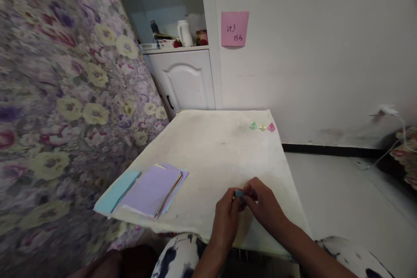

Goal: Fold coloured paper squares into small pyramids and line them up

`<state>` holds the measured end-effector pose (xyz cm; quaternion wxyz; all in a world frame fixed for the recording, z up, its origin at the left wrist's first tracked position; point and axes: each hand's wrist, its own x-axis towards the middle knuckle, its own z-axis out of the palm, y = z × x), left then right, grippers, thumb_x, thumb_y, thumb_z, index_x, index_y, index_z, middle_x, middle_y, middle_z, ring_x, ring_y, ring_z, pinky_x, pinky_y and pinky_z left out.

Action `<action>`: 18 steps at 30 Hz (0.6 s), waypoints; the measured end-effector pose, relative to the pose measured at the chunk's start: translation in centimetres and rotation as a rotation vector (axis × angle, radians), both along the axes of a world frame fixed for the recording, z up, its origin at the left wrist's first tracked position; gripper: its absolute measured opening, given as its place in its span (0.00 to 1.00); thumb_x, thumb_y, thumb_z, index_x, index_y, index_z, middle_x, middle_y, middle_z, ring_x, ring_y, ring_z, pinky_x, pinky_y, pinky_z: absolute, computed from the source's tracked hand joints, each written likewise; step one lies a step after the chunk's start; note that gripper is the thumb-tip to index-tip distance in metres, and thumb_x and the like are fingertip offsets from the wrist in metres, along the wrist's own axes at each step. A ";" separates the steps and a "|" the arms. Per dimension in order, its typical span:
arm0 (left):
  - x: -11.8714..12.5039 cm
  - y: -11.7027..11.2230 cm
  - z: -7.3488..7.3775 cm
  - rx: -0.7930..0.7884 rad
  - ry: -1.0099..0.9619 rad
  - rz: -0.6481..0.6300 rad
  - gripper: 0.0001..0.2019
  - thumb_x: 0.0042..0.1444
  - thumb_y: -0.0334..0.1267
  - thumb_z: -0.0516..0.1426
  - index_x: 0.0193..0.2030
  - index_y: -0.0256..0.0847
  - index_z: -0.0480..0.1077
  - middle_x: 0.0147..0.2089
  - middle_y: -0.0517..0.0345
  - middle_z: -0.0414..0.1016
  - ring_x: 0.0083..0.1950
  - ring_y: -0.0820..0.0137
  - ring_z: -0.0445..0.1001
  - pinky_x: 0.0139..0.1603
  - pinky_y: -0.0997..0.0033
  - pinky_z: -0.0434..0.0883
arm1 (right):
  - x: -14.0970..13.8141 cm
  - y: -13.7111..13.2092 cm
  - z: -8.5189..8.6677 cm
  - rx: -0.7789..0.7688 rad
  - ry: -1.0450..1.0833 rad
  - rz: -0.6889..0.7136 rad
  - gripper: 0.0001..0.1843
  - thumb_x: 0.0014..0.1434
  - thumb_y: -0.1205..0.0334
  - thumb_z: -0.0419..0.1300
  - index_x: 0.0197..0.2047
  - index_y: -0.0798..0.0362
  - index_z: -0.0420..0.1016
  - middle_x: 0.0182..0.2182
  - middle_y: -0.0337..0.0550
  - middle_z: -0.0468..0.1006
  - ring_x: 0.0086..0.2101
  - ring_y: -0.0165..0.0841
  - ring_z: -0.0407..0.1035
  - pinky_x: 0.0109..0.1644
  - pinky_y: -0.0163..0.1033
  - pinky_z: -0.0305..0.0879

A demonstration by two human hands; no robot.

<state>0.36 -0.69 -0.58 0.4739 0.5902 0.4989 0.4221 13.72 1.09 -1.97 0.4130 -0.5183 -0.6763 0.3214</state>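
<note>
Near the table's front edge, a small piece of folded blue paper (239, 193) is held between my two hands. My left hand (227, 212) pinches it from the left, thumb and fingers closed. From the right, my right hand (263, 202) has its thumb and index finger closed at the paper's other edge. Fingers hide most of the piece, so its full shape does not show. At the table's far right corner lie three small folded paper pieces in a row: a green one (253, 126), a yellow one (263, 127) and a pink one (271, 127).
A stack of purple and other coloured paper (151, 191) lies at the table's left, beside a blue stack (119, 191). The pale cloth-covered table (208, 147) meets the wall. A floral curtain (81, 95) hangs left. A white jug (185, 34) stands on a cabinet shelf.
</note>
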 end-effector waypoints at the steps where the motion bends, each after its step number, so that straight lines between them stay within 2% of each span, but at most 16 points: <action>1: 0.0 0.0 0.0 -0.003 -0.004 0.000 0.09 0.57 0.39 0.48 0.38 0.41 0.68 0.32 0.57 0.72 0.35 0.69 0.71 0.36 0.73 0.68 | 0.0 0.0 0.0 0.003 -0.002 0.000 0.08 0.49 0.75 0.52 0.31 0.51 0.63 0.25 0.36 0.70 0.26 0.30 0.68 0.31 0.35 0.63; 12: 0.1 0.0 -0.3 -0.001 -0.065 0.020 0.10 0.56 0.37 0.50 0.42 0.41 0.68 0.39 0.55 0.75 0.39 0.67 0.73 0.40 0.71 0.70 | -0.1 -0.1 0.5 0.036 -0.043 0.033 0.12 0.46 0.78 0.52 0.29 0.51 0.66 0.28 0.37 0.66 0.28 0.29 0.64 0.32 0.34 0.63; 18: -0.2 0.3 -0.6 0.000 -0.040 0.044 0.13 0.52 0.31 0.51 0.44 0.41 0.68 0.42 0.54 0.75 0.41 0.67 0.73 0.43 0.70 0.68 | -0.1 -0.2 1.0 0.074 -0.048 0.071 0.10 0.50 0.76 0.53 0.28 0.51 0.69 0.33 0.39 0.63 0.32 0.30 0.64 0.37 0.36 0.64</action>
